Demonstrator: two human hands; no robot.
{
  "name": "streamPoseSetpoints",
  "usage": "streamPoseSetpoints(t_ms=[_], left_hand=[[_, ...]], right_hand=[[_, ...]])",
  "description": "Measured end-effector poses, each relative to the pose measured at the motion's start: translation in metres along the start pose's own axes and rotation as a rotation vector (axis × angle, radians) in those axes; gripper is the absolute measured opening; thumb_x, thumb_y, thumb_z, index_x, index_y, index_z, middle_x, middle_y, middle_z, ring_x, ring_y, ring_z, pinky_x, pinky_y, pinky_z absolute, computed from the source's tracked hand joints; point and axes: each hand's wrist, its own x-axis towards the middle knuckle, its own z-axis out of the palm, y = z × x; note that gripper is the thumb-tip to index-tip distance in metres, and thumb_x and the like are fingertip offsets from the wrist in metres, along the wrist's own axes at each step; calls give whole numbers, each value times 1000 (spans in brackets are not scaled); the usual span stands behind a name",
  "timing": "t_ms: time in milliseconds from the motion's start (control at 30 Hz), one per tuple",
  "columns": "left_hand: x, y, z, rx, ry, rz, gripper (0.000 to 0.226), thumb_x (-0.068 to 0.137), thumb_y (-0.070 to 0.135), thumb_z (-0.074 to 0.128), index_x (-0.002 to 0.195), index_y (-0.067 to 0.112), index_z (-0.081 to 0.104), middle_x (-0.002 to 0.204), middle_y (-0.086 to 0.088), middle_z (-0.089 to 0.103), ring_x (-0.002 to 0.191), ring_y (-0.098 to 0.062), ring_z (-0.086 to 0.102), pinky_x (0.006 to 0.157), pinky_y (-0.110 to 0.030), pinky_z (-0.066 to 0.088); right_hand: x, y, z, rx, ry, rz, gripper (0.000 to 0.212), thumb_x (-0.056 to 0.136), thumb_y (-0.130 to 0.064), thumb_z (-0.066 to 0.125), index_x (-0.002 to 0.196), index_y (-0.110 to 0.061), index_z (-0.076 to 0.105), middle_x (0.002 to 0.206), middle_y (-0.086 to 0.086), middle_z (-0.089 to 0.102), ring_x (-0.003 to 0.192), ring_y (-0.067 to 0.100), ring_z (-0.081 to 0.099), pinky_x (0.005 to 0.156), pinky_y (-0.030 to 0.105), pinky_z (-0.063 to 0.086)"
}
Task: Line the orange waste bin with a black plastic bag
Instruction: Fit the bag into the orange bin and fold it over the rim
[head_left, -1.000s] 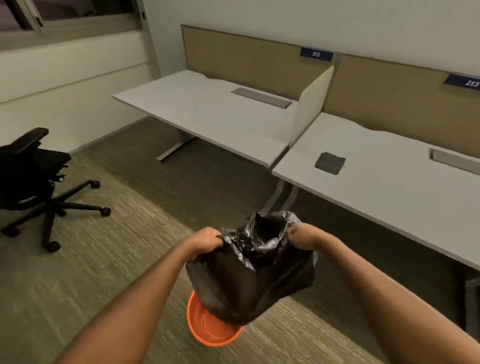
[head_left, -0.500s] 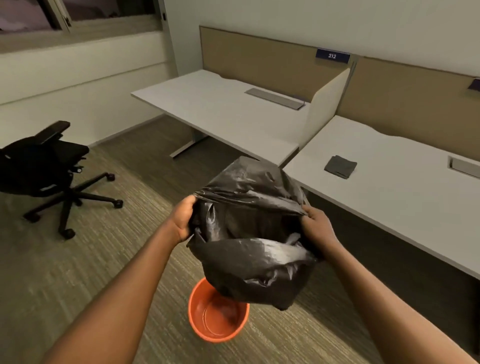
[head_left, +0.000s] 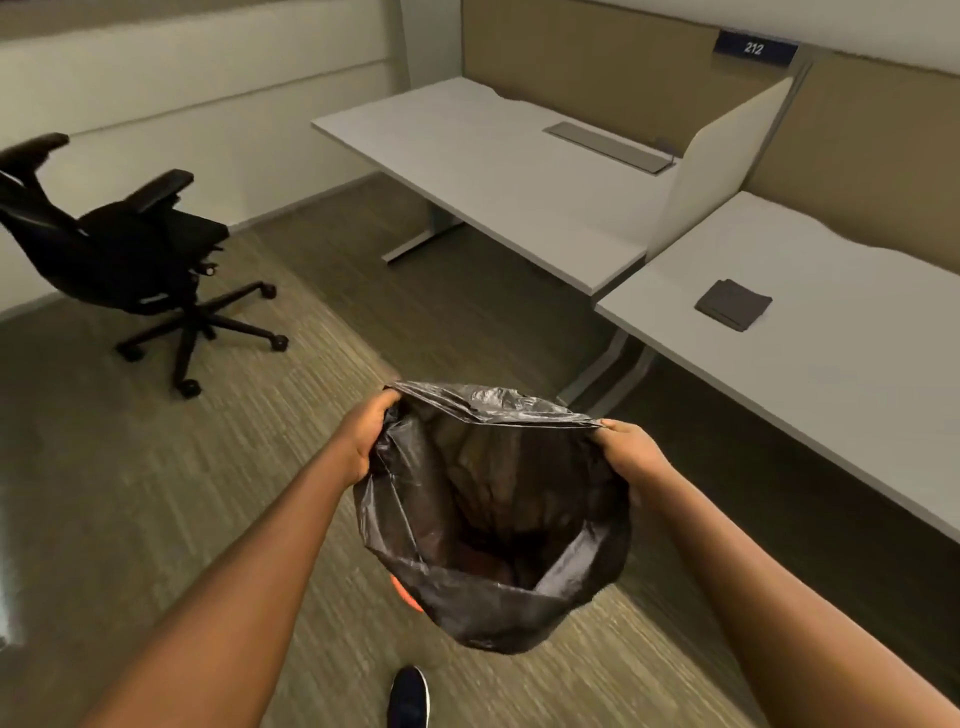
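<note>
A black plastic bag (head_left: 488, 519) hangs in the lower middle of the head view with its mouth spread wide, so I look down into it. My left hand (head_left: 363, 441) grips the left edge of the bag's rim. My right hand (head_left: 631, 457) grips the right edge. The orange waste bin (head_left: 408, 597) stands on the carpet below and is almost fully hidden by the bag; only a thin orange sliver shows at the bag's lower left.
A black office chair (head_left: 140, 260) on castors stands at the left. Two white desks (head_left: 498, 171) with a divider fill the back and right; a dark folded cloth (head_left: 732, 304) lies on the right desk. A dark shoe (head_left: 409, 696) shows at the bottom.
The bag went from bunched and puffed up to pulled open at the mouth. It dropped over the bin, which was plainly visible before and is now nearly covered.
</note>
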Motion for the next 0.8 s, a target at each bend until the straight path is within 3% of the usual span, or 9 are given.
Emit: streamPoseSetpoints(t_ms=[67, 167, 267, 400, 533, 567, 633, 700, 800], left_hand=[[4, -13, -3, -34, 59, 38, 35, 95, 35, 59, 105, 5, 74, 98, -16, 76, 86, -31, 72, 87, -45, 56], [13, -29, -10, 11, 158, 86, 31, 97, 30, 60, 102, 2, 74, 107, -23, 74, 88, -33, 71, 82, -42, 56], [26, -42, -19, 67, 210, 64, 36, 98, 29, 61, 109, -4, 71, 109, -29, 73, 98, -42, 72, 83, -49, 58], [43, -58, -30, 110, 245, 39, 22, 96, 26, 64, 93, 5, 70, 97, -28, 70, 89, -37, 69, 79, -56, 56], [63, -74, -43, 124, 250, -18, 22, 94, 28, 66, 85, 9, 70, 89, -21, 72, 84, -33, 68, 72, -46, 55], [69, -77, -45, 129, 244, -26, 22, 94, 29, 67, 84, 9, 70, 87, -19, 72, 84, -34, 69, 72, -46, 55], [80, -83, -49, 146, 231, -39, 24, 93, 31, 67, 84, 9, 71, 89, -20, 73, 85, -36, 71, 74, -50, 57], [91, -88, -52, 135, 220, -56, 25, 93, 32, 68, 85, 8, 72, 94, -22, 76, 89, -39, 73, 78, -53, 59], [108, -100, -57, 126, 218, -84, 25, 91, 33, 69, 86, 8, 72, 89, -19, 76, 88, -37, 73, 78, -50, 60]], right_hand=[[3, 5, 10, 29, -35, 27, 24, 97, -3, 52, 91, -8, 74, 85, 12, 74, 69, 21, 68, 62, 28, 56], [12, 13, 29, -35, -84, 53, 24, 100, -4, 51, 89, -15, 69, 88, 13, 70, 78, 25, 61, 70, 36, 49], [23, 21, 47, -110, -89, 75, 24, 100, -5, 51, 84, -16, 65, 82, 11, 64, 68, 23, 54, 57, 30, 39], [35, 31, 74, -64, -66, 168, 28, 97, -1, 49, 86, -15, 69, 71, 4, 70, 56, 16, 63, 49, 22, 49], [43, 36, 102, -45, -45, 238, 28, 98, -4, 48, 85, -11, 72, 74, 8, 73, 50, 12, 66, 44, 17, 50], [46, 38, 109, -41, -33, 256, 25, 98, -7, 49, 89, -8, 72, 81, 12, 75, 55, 15, 68, 47, 19, 52], [52, 43, 123, -1, -5, 299, 22, 98, -16, 55, 103, -4, 73, 100, 20, 76, 79, 27, 73, 69, 35, 60], [58, 47, 136, 37, -3, 330, 27, 96, -27, 64, 108, -5, 73, 109, 21, 75, 97, 35, 73, 87, 48, 59], [69, 54, 155, 90, -18, 349, 30, 93, -33, 71, 106, -6, 75, 111, 22, 75, 90, 30, 71, 91, 49, 57]])
